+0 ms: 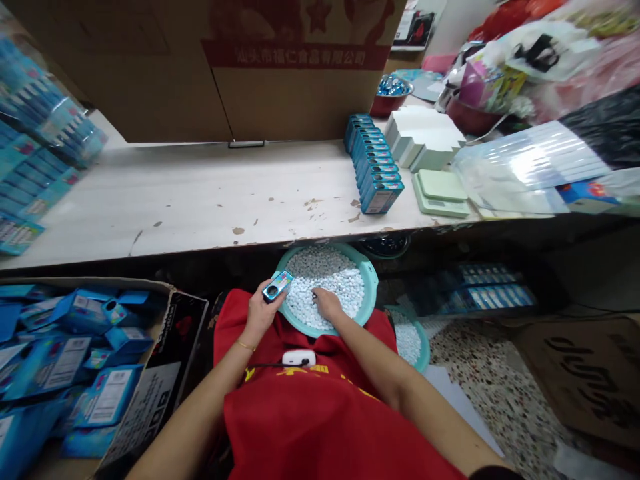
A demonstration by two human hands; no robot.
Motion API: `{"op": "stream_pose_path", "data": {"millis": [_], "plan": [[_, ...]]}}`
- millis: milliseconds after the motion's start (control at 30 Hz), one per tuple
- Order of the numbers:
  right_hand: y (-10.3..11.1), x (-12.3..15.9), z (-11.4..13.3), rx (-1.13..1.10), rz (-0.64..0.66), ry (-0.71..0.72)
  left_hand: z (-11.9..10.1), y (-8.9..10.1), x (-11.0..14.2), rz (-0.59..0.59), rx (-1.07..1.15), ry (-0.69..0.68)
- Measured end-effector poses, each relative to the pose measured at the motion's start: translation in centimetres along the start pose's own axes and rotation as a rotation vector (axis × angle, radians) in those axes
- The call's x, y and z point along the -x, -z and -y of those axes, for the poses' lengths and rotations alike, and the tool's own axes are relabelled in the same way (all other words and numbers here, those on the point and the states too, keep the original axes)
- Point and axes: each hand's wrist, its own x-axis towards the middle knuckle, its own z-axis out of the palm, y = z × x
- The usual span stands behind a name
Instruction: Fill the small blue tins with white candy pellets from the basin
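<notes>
My left hand (pixel 261 311) grips a small blue box (pixel 278 286) with a dark round spot on its face, over the left rim of a light-green basin (pixel 370 283). Small white pellets (pixel 345 293) fill the basin, which rests at my lap against the bench. Among the pellets, the fingers of my right hand (pixel 327 304) are curled together, with a small dark spot at their tips. What they pinch, if anything, is too small to make out.
Blue boxes stand in a row (pixel 375 167) on the white bench (pixel 210 200), beside a green scale (pixel 443 193). A large carton (pixel 165 87) stands behind. At left is an open carton of blue boxes (pixel 95 360). A second basin (pixel 425 350) of pellets sits lower right.
</notes>
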Motion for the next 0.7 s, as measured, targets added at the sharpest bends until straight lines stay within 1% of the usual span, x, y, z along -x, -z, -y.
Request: {"op": "stream_pose_path", "data": {"millis": [67,133,200,267,400,500,600,700], "plan": [[-0.6,-0.6,0.1,-0.083,-0.024,0.01,0.1,0.0,0.0,0.002,0.012,0.002],[-0.4,-0.6,-0.4,-0.155,-0.041,0.027,0.1,0.0,0.0,0.003,0.033,0.013],[0.3,-0.2,-1.2,-0.205,-0.054,0.047,0.1,0.1,0.0,-0.002,0.048,0.024],[1.5,0.6,-2.1,-0.255,-0.073,0.066,0.0,0.2,0.0,-0.013,0.049,0.031],[5.4,2.9,-3.4,-0.381,-0.125,0.114,0.0,-0.1,-0.4,-0.015,0.02,0.019],[9.0,4.7,-3.6,-0.382,-0.141,0.163,0.2,-0.9,-1.0,0.014,-0.019,-0.015],[12.4,6.0,-2.6,-0.316,-0.123,0.229,0.3,-2.1,-1.5,0.064,-0.09,-0.057],[14.9,6.8,-0.7,-0.171,-0.069,0.264,0.1,-3.3,-1.6,0.118,-0.183,-0.084]]}}
